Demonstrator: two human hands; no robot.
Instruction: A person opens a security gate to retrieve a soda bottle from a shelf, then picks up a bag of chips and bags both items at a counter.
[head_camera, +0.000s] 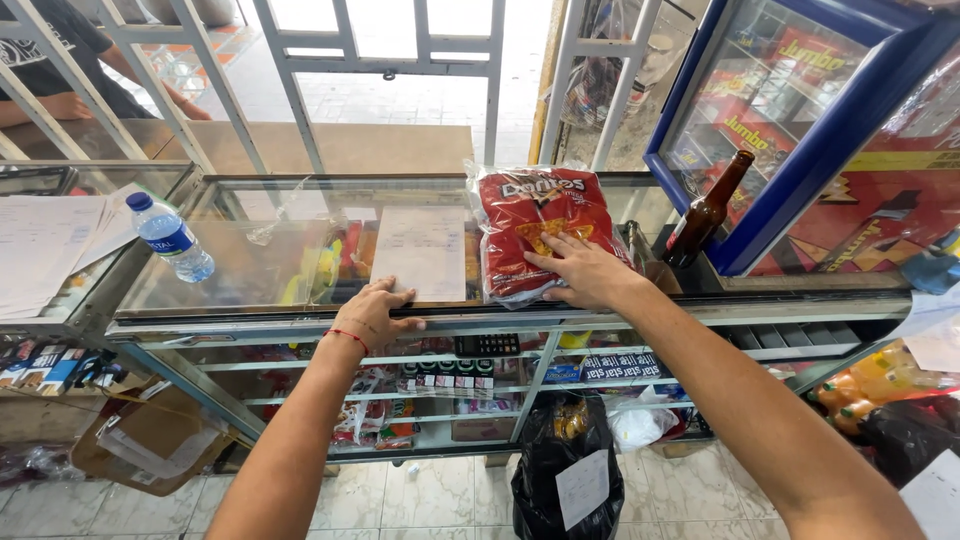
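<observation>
Right hand (585, 272) lying flat and spread, pressing on red chip bag (535, 225) at middle of glass desk (250, 265). Left hand (375, 315) lying unclenched at near edge, fingertips touching sheet of paper (422, 250), grasping nothing. Water bottle (170, 238) lying well left; brown bottle (708, 212) standing just right. Advisable: keeping palm pressure light, avoiding crushing contents.

Brown bottle's base (690, 250) behind counter edge, person (60, 70) beyond bars — cropped, chip bag (535, 215) partly covered.
</observation>
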